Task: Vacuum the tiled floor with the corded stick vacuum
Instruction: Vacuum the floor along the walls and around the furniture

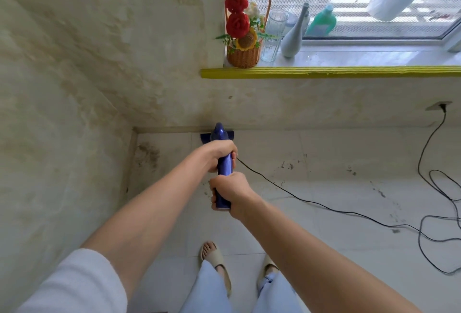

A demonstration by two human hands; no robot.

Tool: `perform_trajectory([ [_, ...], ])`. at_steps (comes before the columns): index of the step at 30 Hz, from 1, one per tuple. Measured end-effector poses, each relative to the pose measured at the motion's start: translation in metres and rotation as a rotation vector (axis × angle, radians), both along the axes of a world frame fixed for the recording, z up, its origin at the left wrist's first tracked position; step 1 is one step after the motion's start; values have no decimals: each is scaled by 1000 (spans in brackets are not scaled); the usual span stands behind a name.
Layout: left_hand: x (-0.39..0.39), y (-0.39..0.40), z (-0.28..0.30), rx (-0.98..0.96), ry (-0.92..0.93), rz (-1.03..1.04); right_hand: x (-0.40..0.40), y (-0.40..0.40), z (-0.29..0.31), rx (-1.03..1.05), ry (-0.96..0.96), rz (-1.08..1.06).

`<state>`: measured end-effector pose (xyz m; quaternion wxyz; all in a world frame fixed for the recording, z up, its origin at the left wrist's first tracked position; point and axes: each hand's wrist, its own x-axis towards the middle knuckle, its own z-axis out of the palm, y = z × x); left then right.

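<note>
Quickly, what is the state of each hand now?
Left hand: fingers curled around the blue vacuum handle, upper part.
Right hand: fingers curled around the same handle, near its end.

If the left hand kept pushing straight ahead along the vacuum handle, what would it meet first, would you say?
Going forward, the left hand would first meet the vacuum's bulging blue body just ahead of its grip. Beyond that come the floor head and the wall base, though depth is hard to judge from above.
</note>
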<state>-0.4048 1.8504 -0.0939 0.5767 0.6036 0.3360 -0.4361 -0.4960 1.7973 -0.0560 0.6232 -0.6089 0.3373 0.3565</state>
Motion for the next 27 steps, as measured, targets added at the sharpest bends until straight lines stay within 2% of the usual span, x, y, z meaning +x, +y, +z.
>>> perform_trajectory([
  [6,-18,9,-6,-90,-2,21,-18,4,2,27,30,4],
  [11,-3,22,-10,-85,-48,89,3,22,-3,-33,7,44],
  [17,7,7,-4,-85,8,35,10,2,3,-44,16,38],
  [23,11,0,2,-117,12,70,17,-10,9,-24,17,66],
  [27,29,4,8,-72,7,32,36,-5,11,-23,-9,73],
])
